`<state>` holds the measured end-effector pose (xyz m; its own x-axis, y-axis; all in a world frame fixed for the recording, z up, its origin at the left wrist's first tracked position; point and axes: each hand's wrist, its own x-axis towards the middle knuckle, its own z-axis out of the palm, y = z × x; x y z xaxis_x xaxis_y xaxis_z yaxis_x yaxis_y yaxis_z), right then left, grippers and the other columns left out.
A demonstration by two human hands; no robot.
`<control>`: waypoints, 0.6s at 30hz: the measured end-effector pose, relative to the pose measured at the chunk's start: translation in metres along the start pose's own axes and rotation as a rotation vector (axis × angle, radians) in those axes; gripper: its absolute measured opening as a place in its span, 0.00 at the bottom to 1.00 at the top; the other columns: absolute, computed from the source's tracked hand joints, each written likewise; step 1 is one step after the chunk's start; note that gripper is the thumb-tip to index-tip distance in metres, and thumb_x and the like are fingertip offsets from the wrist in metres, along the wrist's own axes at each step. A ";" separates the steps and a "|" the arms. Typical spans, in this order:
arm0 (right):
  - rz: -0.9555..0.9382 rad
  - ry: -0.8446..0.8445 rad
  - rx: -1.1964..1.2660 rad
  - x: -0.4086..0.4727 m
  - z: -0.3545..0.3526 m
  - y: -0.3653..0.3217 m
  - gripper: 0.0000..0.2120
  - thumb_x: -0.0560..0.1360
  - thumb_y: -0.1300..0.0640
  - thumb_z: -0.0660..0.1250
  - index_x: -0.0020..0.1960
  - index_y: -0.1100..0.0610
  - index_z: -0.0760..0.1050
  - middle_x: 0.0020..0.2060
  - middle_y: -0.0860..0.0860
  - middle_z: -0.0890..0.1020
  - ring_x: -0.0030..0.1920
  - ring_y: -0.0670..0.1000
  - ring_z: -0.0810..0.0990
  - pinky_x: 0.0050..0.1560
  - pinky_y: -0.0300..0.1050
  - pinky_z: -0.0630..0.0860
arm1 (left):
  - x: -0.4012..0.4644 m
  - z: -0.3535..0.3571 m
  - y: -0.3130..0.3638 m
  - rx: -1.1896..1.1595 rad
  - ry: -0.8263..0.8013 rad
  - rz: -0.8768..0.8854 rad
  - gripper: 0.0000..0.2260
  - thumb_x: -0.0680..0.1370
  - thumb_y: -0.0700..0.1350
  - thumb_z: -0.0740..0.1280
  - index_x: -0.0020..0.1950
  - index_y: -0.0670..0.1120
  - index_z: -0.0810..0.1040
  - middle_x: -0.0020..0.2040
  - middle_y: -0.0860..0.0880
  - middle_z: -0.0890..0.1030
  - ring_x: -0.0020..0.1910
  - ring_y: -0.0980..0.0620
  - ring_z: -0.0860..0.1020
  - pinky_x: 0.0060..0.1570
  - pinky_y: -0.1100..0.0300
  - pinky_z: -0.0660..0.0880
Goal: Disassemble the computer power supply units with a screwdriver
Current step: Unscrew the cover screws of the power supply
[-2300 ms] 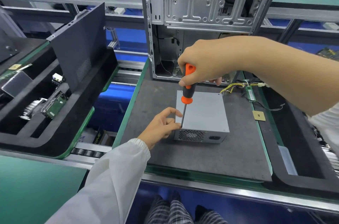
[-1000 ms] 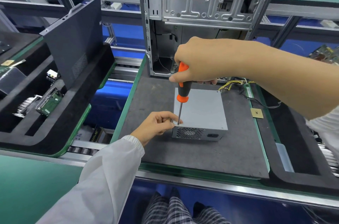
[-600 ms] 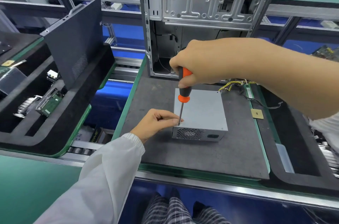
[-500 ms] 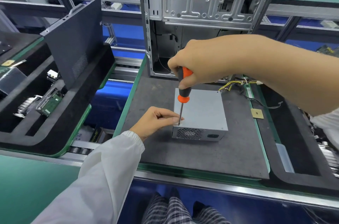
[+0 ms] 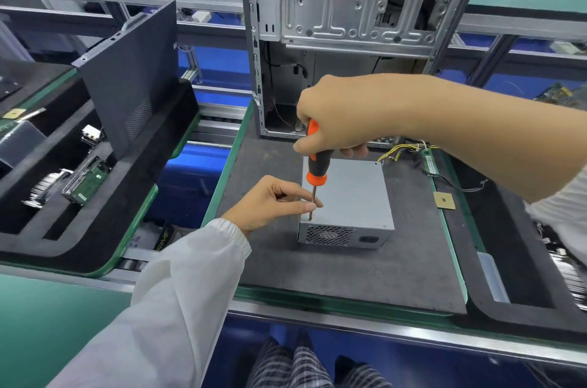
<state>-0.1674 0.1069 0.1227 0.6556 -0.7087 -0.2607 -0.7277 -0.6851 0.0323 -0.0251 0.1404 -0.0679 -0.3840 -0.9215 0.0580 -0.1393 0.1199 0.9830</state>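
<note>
Head view: the screwdriver (image 5: 316,165) handle is gripped by the curled right hand (image 5: 336,121), its shaft pinched by the left hand (image 5: 273,202), tip at the near left corner of the PSU (image 5: 347,197) on the desk (image 5: 349,273). No label can be read.

Power supply (image 5: 349,194) on mat (image 5: 349,276) — computer case (image 5: 349,22) behind, tray (image 5: 95,222) left.

right hand (image 5: 336,116) gripping screwdriver (image 5: 316,165), left hand (image 5: 273,202) pinching shaft, power supply (image 5: 349,197)
</note>
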 end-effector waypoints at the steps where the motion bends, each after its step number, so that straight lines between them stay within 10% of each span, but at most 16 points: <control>1: 0.013 0.011 0.009 0.000 0.000 0.002 0.16 0.77 0.49 0.63 0.36 0.58 0.68 0.21 0.51 0.77 0.20 0.50 0.76 0.32 0.42 0.77 | 0.000 0.000 0.000 0.002 0.001 -0.008 0.05 0.75 0.44 0.72 0.49 0.48 0.87 0.27 0.55 0.64 0.30 0.54 0.59 0.36 0.66 0.64; 9: 0.059 -0.080 0.053 -0.003 -0.003 0.001 0.15 0.76 0.50 0.65 0.38 0.60 0.76 0.23 0.51 0.81 0.22 0.48 0.79 0.27 0.36 0.73 | -0.001 0.002 0.001 0.002 -0.034 -0.008 0.06 0.77 0.37 0.69 0.51 0.45 0.84 0.33 0.60 0.81 0.31 0.64 0.75 0.39 0.75 0.70; 18: 0.005 -0.091 -0.038 0.001 -0.005 -0.005 0.11 0.70 0.50 0.72 0.43 0.59 0.80 0.29 0.53 0.82 0.27 0.51 0.79 0.31 0.39 0.76 | -0.003 0.005 0.002 -0.057 0.015 -0.029 0.08 0.75 0.41 0.72 0.46 0.54 0.87 0.47 0.49 0.86 0.47 0.55 0.82 0.50 0.66 0.76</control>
<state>-0.1623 0.1093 0.1270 0.6297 -0.6952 -0.3467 -0.7216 -0.6887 0.0702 -0.0291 0.1455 -0.0670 -0.3671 -0.9297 0.0312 -0.0981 0.0721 0.9926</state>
